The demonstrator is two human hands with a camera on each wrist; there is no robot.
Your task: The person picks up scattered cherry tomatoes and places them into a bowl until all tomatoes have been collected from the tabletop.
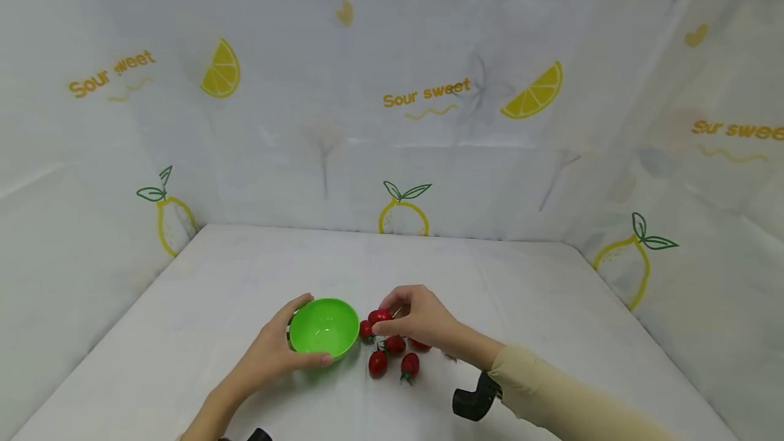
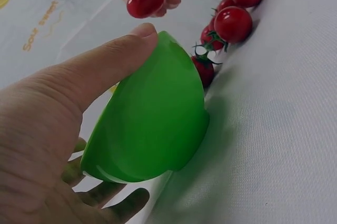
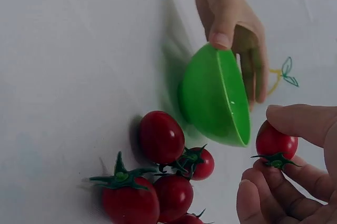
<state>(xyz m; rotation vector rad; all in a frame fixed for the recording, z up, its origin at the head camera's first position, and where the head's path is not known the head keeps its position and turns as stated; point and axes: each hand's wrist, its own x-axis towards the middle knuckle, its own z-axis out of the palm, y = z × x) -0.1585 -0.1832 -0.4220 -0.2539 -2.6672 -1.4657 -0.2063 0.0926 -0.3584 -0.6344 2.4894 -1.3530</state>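
Note:
A green bowl (image 1: 324, 327) stands on the white table, and nothing shows inside it in the head view. My left hand (image 1: 273, 351) holds its side, thumb near the front rim and fingers round the far side. Between thumb and fingers my right hand (image 1: 422, 322) pinches a cherry tomato (image 3: 276, 145) with a green stem cap, raised above the table just right of the bowl. Below that hand lie several more cherry tomatoes (image 1: 395, 344), some partly hidden by it. One loose cherry tomato (image 2: 203, 70) lies close beside the bowl in the left wrist view.
The table (image 1: 275, 257) has a white cloth. A white curtain (image 1: 294, 101) printed with lemons encloses the back and sides. A black device (image 1: 476, 398) hangs at my right wrist, and part of another black device (image 1: 260, 435) shows near my left wrist.

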